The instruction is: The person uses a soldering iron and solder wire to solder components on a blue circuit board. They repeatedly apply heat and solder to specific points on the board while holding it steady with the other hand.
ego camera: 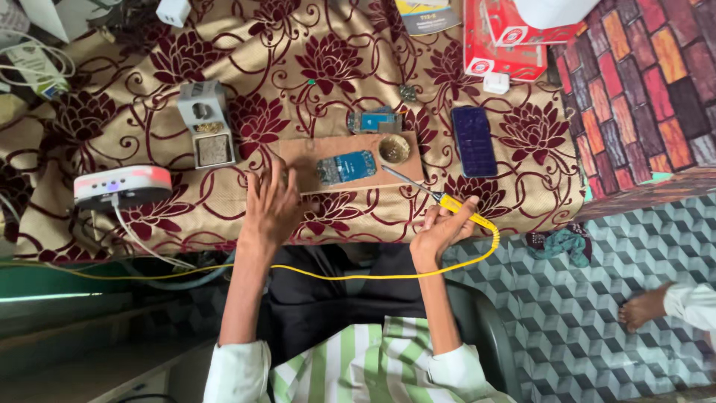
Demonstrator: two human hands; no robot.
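Yellow soldering iron (447, 203) gripped in right hand (436, 233); left hand (270, 205) flat, fingers spread, empty. Tip near blue circuit board (347, 166) (cloth (313, 75) underneath): slip could scorch fabric.

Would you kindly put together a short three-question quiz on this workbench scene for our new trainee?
1. True or false: the right hand holds the yellow-handled soldering iron.
2. Multiple choice: the blue circuit board lies on A) the dark phone, B) the brown board, C) the tiled floor.
3. Fill in: the left hand rests at the brown board's ____ end, as seen from the head camera.

Key: 1 true; 2 B; 3 left. The small round tin also sits on the brown board, near the iron's tip.
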